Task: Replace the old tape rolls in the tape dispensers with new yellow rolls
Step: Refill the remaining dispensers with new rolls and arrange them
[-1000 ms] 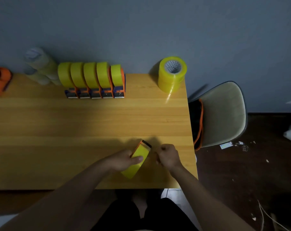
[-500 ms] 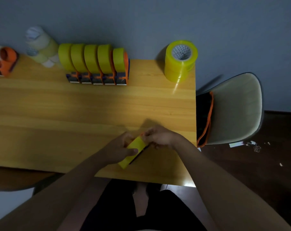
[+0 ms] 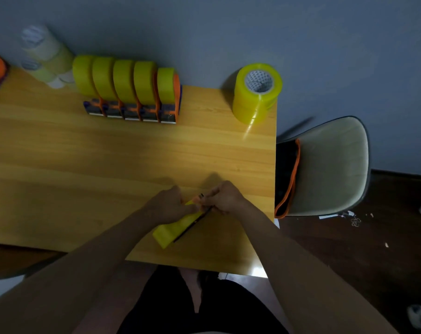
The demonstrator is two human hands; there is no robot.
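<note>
- Left hand [image 3: 167, 207]: grips a tape dispenser [image 3: 178, 226] loaded with a yellow roll, lying at the near right of the table [image 3: 59, 165].
- Right hand [image 3: 225, 197]: fingers curled, pinching the dispenser's far end.
- Row of five dispensers [image 3: 129, 92] with yellow rolls: far edge, left of centre.
- Stack of new yellow rolls [image 3: 256, 92]: far right corner.
- Pale old rolls [image 3: 45, 56]: far left, blurred.
- Chair [image 3: 332, 165]: right of the table.

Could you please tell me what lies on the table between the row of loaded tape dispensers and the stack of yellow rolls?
Nothing: in the head view, only bare wooden table separates the dispenser row from the roll stack.
</note>
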